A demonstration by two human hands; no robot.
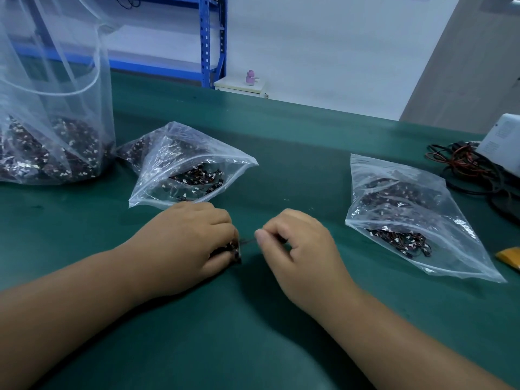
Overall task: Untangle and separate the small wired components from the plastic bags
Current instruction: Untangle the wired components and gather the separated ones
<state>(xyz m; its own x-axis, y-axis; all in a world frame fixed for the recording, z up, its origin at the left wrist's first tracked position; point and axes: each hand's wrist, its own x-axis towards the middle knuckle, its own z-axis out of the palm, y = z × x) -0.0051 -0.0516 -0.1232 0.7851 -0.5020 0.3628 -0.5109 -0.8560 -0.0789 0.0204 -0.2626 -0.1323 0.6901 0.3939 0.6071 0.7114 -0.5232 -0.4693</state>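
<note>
My left hand (191,237) rests on the green table, closed around a small bunch of wired components (235,250) that is mostly hidden under the fingers. My right hand (298,243) pinches a thin dark wire (249,241) that runs from that bunch. An open clear bag (185,167) with dark wired components and white connectors lies just beyond my left hand. A second clear bag (408,218) with the same parts lies to the right of my right hand.
A tall clear bag (50,122) full of the same components stands at the far left. At the right edge are coiled red and black cables (464,167), a white device (503,142) and a yellow object (509,257). Blue shelving (208,38) stands behind the table.
</note>
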